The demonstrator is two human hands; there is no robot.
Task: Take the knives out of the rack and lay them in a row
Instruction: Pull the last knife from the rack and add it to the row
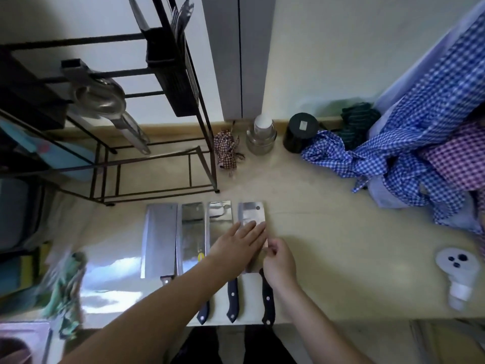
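Four cleavers (193,237) lay side by side on the counter (328,245), handles toward six o'clock. The left hand (236,241) pressed flat, fingers together, on the rightmost blade (252,219); the right hand (279,261) pinched that blade's three o'clock edge, seemingly squaring it up. Next would come checking the rack (157,101) at eleven o'clock for more knives. Checked cloths (406,153) at two o'clock lay well apart; nothing blocked the row.
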